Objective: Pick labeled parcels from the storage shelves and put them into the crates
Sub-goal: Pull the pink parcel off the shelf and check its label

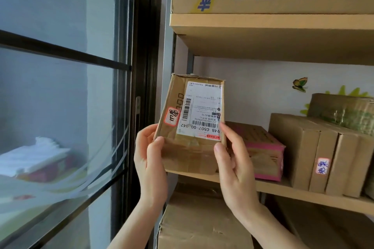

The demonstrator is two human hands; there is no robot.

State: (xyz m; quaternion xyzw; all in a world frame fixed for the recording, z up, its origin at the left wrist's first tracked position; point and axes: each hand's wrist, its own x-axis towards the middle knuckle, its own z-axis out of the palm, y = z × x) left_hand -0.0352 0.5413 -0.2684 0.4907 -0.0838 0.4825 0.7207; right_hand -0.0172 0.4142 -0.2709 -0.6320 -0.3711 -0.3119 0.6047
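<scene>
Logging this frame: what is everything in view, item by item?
Held parcel: one, brown with white shipping label, before the middle shelf's left end.
Pink-edged box: one, brown and pink, middle shelf.
Upright boxes: a row, count unclear, brown, middle shelf right.
Taped parcel: one, brown-green, behind that row.
Printed carton: one, brown, green print, top shelf.
Lower box: one, brown, under the middle shelf.
Butterfly decal: one, green-orange, wall.
Window: one, dark-framed, left.
Left hand: one, grips parcel's left edge.
Right hand: one, grips its right edge.
</scene>
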